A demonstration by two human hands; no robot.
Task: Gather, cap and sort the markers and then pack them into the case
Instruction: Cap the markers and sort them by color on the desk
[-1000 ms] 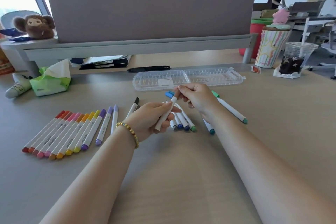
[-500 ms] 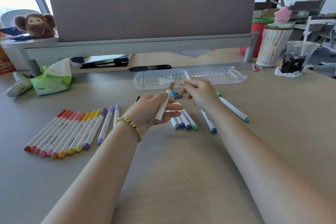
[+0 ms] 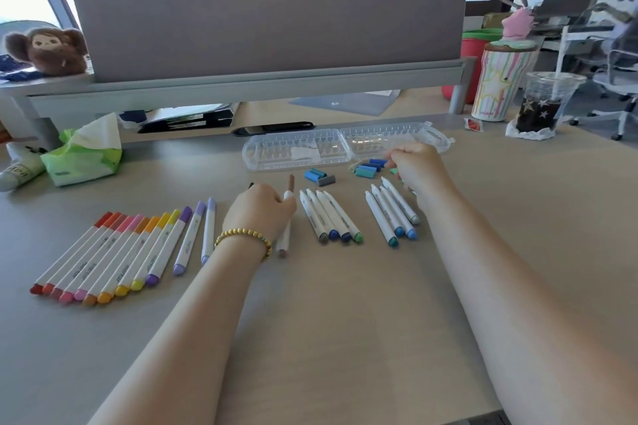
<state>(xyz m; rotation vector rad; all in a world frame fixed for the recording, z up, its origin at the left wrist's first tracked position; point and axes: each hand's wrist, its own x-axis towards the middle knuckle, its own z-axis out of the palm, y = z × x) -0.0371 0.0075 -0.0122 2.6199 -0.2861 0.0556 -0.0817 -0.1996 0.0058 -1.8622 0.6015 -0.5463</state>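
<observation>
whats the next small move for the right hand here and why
Probably pick one loose cap from the pile the right hand reaches into. The left hand holds a brown marker, and the blue and green markers beside it lie uncapped.

The table [image 3: 345, 338] is light wood. On it lie a row of capped markers [image 3: 114, 252] at the left, open markers [image 3: 328, 217] in the middle, loose caps [image 3: 321, 177], a clear case [image 3: 310, 152], a green tissue pack [image 3: 83, 159] and a cup [image 3: 542, 103].
</observation>
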